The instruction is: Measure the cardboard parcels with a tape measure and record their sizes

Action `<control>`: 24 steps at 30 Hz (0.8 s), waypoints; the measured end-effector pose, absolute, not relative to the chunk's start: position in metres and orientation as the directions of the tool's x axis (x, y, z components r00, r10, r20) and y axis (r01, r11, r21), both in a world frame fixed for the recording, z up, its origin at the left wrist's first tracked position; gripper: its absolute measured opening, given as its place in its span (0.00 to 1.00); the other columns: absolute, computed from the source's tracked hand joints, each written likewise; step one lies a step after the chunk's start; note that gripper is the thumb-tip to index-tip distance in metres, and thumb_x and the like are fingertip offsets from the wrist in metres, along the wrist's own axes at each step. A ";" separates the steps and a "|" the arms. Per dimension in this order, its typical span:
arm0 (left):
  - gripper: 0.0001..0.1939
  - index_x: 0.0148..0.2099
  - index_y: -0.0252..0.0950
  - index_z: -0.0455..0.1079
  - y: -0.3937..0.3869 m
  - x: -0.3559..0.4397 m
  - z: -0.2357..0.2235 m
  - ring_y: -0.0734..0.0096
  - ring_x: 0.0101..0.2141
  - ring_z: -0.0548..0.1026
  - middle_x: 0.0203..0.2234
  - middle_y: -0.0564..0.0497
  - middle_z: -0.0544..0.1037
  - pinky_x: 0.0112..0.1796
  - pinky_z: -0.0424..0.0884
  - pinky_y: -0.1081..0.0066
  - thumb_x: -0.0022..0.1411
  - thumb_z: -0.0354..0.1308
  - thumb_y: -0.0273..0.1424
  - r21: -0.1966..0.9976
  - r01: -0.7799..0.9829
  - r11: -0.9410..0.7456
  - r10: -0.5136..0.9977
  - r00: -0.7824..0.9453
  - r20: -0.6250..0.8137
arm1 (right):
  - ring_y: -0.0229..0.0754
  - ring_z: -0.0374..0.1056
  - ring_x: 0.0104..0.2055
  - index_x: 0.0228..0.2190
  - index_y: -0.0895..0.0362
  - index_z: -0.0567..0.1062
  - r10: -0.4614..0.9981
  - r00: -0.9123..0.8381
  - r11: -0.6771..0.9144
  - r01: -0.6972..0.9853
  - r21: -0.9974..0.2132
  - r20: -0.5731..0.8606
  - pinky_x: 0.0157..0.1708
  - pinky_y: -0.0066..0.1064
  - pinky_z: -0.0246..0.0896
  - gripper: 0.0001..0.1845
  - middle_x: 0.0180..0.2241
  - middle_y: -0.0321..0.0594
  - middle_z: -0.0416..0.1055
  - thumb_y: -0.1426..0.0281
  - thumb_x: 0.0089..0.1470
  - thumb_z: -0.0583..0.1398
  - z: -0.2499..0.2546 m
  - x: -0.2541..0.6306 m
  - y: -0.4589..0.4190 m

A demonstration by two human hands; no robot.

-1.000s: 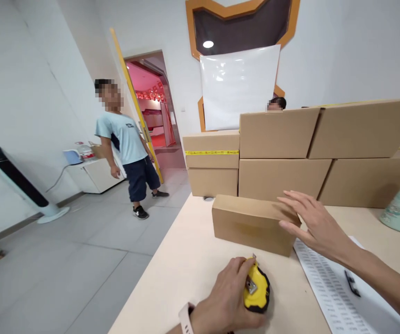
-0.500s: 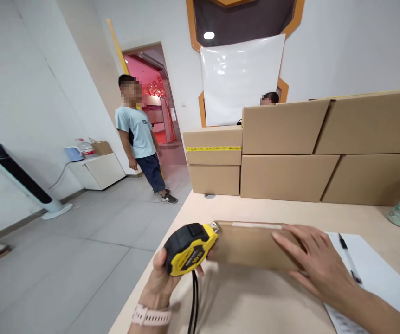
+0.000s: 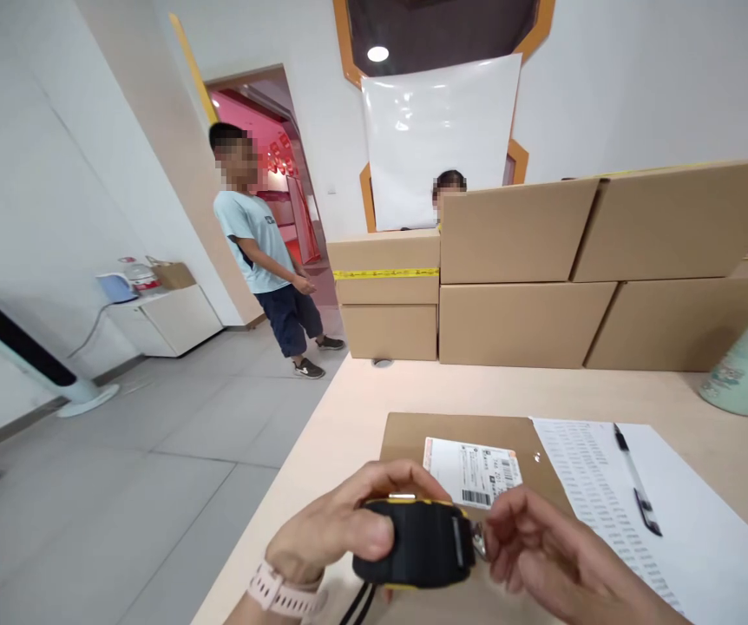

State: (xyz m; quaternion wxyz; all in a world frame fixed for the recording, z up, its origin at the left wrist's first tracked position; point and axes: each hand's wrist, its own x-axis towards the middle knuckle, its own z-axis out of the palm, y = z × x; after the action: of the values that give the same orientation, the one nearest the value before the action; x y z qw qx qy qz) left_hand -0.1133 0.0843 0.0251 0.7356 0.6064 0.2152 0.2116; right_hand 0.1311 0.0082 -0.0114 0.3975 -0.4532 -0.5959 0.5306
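My left hand (image 3: pixel 341 531) is wrapped round a black and yellow tape measure (image 3: pixel 416 543), held low over the table's near edge. My right hand (image 3: pixel 547 555) is beside it, fingers pinched at the metal tab on the tape's right end. Just beyond both hands a flat cardboard box (image 3: pixel 413 436) lies on the table with a white shipping label (image 3: pixel 474 471) facing up.
A printed sheet (image 3: pixel 614 486) with a pen (image 3: pixel 634 490) lies right of the box, and a pale green cup (image 3: pixel 744 369) stands at the far right. Stacked cardboard boxes (image 3: pixel 517 278) line the table's back. A person (image 3: pixel 263 260) stands on the floor at left; another sits behind the boxes.
My left hand has brought the tape measure down in front of the box. My right hand left the box top and came to the tape's tab. The label now faces up.
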 end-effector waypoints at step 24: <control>0.31 0.44 0.27 0.72 0.115 -0.136 0.011 0.61 0.23 0.77 0.31 0.36 0.79 0.13 0.67 0.78 0.47 0.62 0.50 0.960 -0.158 0.231 0.785 0.613 -0.088 | 0.32 0.54 0.26 0.27 0.56 0.77 0.959 0.098 -0.190 -0.468 -0.863 -0.264 0.23 0.21 0.57 0.10 0.29 0.34 0.65 0.64 0.42 0.69 -0.006 0.194 0.039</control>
State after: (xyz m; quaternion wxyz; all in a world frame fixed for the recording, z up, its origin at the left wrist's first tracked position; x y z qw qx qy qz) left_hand -0.1364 0.1147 0.0108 0.7262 0.5284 0.2967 0.3246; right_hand 0.1936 0.0393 -0.0055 0.5785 -0.4629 -0.2653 0.6170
